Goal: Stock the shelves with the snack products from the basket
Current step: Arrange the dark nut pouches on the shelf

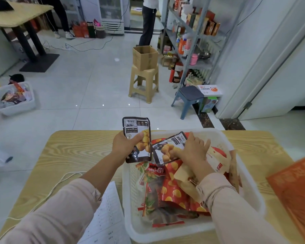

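Snack packets fill the white basket (130, 199) that sits on the wooden table (74, 152) in front of the person, and the step in hand looks like gathering a matching pair before walking to the shelves (188, 41) across the room. The left hand (125, 145) is closed around one dark packet (136, 138), thumb across its front and the rest of the fingers behind, holding it upright just over the basket's far left corner. The right hand (195, 148) is inside the basket with its fingers curled onto a second dark packet (169, 148) of the same design, which lies tilted on top of the red packets (167, 189); whether that grip has fully closed is hard to tell, since the palm hides the fingertips. To do this well, I would pinch the second packet by its sealed edge rather than its puffed middle, so the contents are not crushed, and lift it straight up so it does not drag the red packets or the pale bag (217, 159) beside it over the rim. Stacking both dark packets in the left hand, faces the same way, would free the right for more. The shelves stand well apart from the table, past a tan stool (144, 85) carrying a cardboard box (144, 58), so carrying several at once should save trips.
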